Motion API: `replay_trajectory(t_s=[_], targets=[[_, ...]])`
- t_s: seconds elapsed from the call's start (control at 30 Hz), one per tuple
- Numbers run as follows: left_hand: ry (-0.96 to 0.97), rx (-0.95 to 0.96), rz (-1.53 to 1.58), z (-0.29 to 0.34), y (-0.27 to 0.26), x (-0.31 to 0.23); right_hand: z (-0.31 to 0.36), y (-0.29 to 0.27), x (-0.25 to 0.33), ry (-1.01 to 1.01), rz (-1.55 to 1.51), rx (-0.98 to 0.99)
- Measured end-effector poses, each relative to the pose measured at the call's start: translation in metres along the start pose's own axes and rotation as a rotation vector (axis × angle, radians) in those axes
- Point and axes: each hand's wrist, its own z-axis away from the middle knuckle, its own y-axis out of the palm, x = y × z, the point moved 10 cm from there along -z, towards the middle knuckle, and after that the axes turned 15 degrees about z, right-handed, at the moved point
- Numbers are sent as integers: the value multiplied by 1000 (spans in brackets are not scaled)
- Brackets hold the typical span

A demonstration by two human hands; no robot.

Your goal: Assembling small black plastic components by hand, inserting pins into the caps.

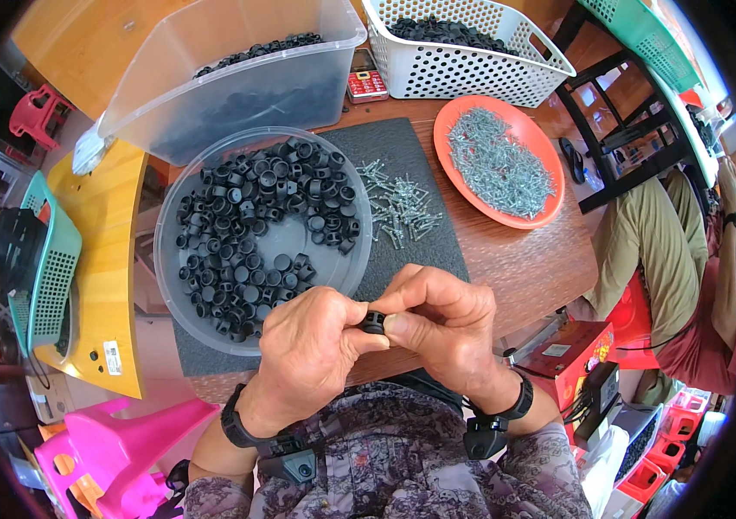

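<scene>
Close to the table's near edge, my left hand [309, 348] and my right hand [448, 333] meet in a pinch around one small black plastic cap [372, 323]. Thumbs and forefingers of both hands press on it and hide part of it. Just beyond my left hand, a clear round tub [169, 275] holds many similar black caps [243, 190]. Loose silvery screw-like metal pins [401, 208] lie on the dark grey mat [403, 143]. More of these pins [502, 164] fill an orange plate [544, 143] at the far right.
Behind the tub stand a large clear bin [299, 91] and a white perforated basket [463, 78], both with black parts. A red-and-white box-shaped gadget [366, 85] sits between them. A pink stool [130, 441] is at left; another person [658, 242] sits at right beside a red box [567, 355].
</scene>
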Motion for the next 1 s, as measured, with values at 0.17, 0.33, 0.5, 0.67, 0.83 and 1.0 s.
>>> replay_trajectory(t_s=[0.17, 0.33, 0.5, 0.67, 0.83, 1.0], targets=[[41, 21, -9, 1, 6, -2, 0, -3, 0, -24, 43, 2], [17, 40, -25, 3, 2, -3, 0, -1, 14, -110, 125, 42], [23, 27, -58, 6, 0, -6, 1, 3, 17, -118, 143, 95], [111, 33, -20, 4, 1, -13, 4, 3, 18, -132, 173, 59], [190, 75, 16, 7, 8, -11, 9, 2, 13, -165, 112, 54], [215, 76, -24, 3, 10, -13, 9, 2, 7, -37, 2, 32]])
